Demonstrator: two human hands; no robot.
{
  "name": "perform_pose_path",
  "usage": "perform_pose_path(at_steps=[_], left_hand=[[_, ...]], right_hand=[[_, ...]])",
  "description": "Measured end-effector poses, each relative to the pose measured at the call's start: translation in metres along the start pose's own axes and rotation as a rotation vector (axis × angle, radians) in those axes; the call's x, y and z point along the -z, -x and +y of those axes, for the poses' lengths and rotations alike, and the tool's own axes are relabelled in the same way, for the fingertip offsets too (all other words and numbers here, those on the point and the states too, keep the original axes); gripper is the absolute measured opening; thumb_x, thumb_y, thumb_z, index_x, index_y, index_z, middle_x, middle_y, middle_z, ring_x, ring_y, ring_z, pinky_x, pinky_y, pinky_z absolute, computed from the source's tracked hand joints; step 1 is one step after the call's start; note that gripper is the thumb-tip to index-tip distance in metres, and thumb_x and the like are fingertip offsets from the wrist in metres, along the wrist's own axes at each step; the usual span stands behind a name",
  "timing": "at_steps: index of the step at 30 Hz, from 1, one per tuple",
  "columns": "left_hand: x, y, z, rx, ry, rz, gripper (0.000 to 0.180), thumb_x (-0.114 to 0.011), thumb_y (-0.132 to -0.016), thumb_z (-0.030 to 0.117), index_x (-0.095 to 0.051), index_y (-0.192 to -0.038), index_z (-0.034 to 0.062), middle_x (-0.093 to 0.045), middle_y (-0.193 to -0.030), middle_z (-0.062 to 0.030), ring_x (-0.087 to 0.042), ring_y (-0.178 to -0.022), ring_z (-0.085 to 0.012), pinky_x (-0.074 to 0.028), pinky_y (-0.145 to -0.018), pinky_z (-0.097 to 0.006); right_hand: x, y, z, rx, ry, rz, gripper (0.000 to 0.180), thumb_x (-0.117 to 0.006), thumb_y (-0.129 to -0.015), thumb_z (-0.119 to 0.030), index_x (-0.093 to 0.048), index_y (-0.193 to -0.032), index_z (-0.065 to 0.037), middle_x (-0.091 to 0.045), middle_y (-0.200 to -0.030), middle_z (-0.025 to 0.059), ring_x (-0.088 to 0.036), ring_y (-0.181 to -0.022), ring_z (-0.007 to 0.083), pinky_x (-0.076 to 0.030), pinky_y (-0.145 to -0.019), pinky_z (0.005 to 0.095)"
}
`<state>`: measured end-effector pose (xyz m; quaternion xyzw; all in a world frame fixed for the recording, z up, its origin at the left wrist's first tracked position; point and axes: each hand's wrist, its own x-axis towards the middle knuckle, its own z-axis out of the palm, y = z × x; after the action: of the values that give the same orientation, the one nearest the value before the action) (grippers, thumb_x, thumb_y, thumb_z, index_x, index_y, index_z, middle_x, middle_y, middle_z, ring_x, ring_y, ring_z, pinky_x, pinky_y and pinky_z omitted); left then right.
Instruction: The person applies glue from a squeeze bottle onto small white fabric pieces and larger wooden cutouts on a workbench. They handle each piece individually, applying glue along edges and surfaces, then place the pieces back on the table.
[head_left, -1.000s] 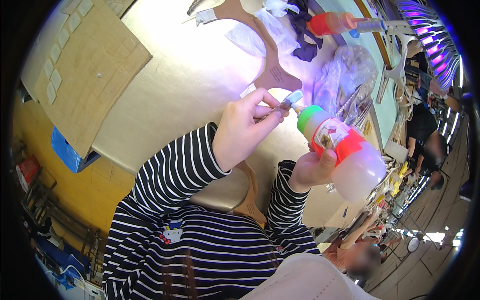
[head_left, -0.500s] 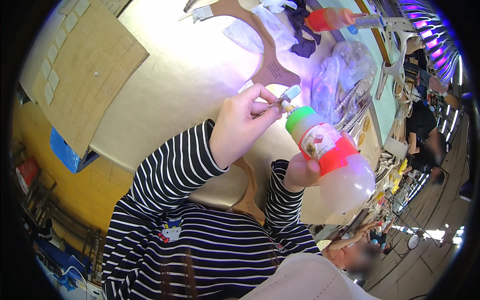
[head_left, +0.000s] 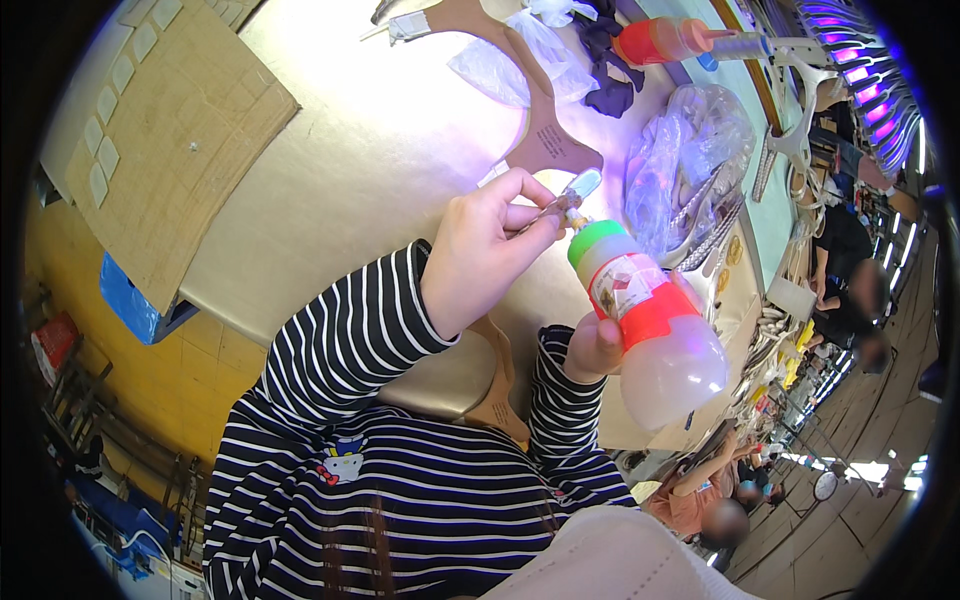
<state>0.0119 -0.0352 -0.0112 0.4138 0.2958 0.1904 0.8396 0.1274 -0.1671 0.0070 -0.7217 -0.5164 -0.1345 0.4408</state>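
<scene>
My left hand point(head_left: 490, 245) pinches a narrow brown strap-like piece point(head_left: 545, 213) between thumb and fingers. A pale, rounded, glossy tab point(head_left: 583, 184) sits at its far end. In my right hand point(head_left: 597, 345) is a translucent squeeze bottle point(head_left: 672, 370) with a green collar and a red band, tilted so its nozzle points up and left. The nozzle tip meets or nearly meets the strap piece beside the tab; whether they touch I cannot tell. Most of my right fingers are hidden behind the bottle. A flat brown forked piece point(head_left: 548, 140) lies just beyond my hands.
Cardboard point(head_left: 200, 130) with a row of pale rounded pieces covers the table's left side. Clear plastic bags point(head_left: 690, 150) and braided straps lie at the right. A red bottle point(head_left: 660, 40) stands at the far right. Another brown piece point(head_left: 495, 400) lies near me. Co-workers sit beyond.
The bottle's base has swung left and slightly down, with my right hand turning along. My left hand and the strap piece stay almost where they were.
</scene>
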Motion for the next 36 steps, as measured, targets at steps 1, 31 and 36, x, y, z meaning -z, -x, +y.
perform_pose_path(at_steps=[1, 31, 36], left_hand=[[0.000, 0.000, 0.000, -0.004, 0.019, -0.006, 0.011, -0.054, -0.090, 0.002, -0.050, -0.099, -0.0017, -0.067, -0.091, -0.0126, -0.061, -0.086, -0.0091, -0.046, -0.076, -0.021], [-0.001, -0.001, -0.003, -0.039, 0.059, 0.031, 0.011, -0.058, -0.086, 0.006, -0.054, -0.093, -0.0025, -0.069, -0.079, -0.0152, -0.063, -0.073, -0.0093, -0.046, -0.062, -0.022], [-0.001, -0.002, -0.008, -0.080, 0.035, 0.054, 0.011, -0.058, -0.086, 0.005, -0.054, -0.093, -0.0024, -0.068, -0.075, -0.0139, -0.061, -0.067, -0.0082, -0.045, -0.057, -0.022]], right_hand=[[0.002, 0.002, -0.001, -0.026, -0.010, -0.026, 0.087, -0.073, -0.066, -0.059, -0.040, -0.123, -0.002, -0.048, -0.113, 0.0116, -0.049, -0.105, 0.0264, -0.043, -0.087, 0.0394], [-0.005, 0.006, 0.009, 0.202, 0.062, 0.107, 0.093, -0.069, -0.061, -0.069, -0.045, -0.119, 0.000, -0.058, -0.096, 0.0162, -0.055, -0.073, 0.0270, -0.044, -0.064, 0.0332], [-0.015, 0.007, -0.006, 0.088, 0.218, 0.100, 0.092, -0.042, -0.069, -0.078, -0.044, -0.116, 0.001, -0.052, -0.100, 0.0137, -0.053, -0.086, 0.0248, -0.043, -0.073, 0.0337]])
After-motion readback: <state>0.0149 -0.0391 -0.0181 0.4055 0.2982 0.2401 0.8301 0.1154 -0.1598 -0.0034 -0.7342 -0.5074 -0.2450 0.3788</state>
